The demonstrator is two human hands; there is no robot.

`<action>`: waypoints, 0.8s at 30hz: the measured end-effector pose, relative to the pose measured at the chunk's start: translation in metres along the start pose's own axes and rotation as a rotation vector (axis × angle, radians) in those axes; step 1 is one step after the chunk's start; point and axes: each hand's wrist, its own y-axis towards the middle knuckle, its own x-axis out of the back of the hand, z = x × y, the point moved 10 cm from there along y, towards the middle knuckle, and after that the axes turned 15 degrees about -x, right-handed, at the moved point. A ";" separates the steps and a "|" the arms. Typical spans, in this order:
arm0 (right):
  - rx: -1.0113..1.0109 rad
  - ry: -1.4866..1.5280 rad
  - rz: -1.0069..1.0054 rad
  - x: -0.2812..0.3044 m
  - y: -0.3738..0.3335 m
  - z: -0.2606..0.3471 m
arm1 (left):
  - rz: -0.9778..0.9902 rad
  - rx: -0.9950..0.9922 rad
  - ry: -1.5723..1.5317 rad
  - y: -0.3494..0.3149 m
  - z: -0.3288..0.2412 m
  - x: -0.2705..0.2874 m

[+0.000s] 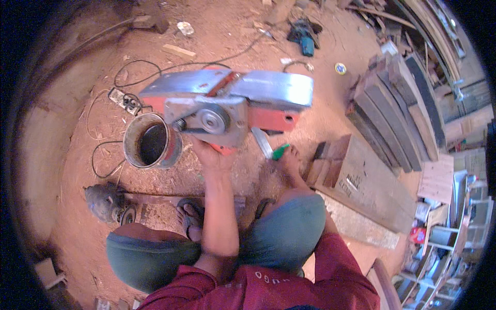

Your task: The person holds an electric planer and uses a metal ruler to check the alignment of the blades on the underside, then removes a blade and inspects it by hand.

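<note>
My left hand [214, 156] is wrapped round the underside of an orange electric planer [271, 118], holding it up with its shiny metal sole turned upward. The planer's side is uncovered, showing a round pulley and a small toothed shaft. Beyond my right knee, my right hand [291, 159] closes on a green-handled tool with a flat metal blade [262, 143]. The blade points toward the planer and its lower side. Part of my right forearm is hidden by the knee. Close to the left hand stands a round metal can [130, 147] with a dark inside.
An angle grinder [111, 204] lies by a board near my left knee. Thick wooden planks [361, 186] and stacked curved timbers [395, 111] fill the right side. A power strip [124, 102], loose cables and a teal power tool [307, 44] rest on the dusty floor.
</note>
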 end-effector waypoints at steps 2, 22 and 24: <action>-0.005 0.050 0.126 -0.009 -0.016 0.030 | 0.055 -0.012 -0.049 0.001 -0.012 -0.003; 0.536 1.446 -0.417 0.526 -0.101 0.050 | 0.152 -0.004 -0.011 0.002 -0.010 -0.033; 0.655 1.502 -0.396 0.566 -0.135 0.090 | 0.128 0.022 -0.094 0.003 0.000 -0.035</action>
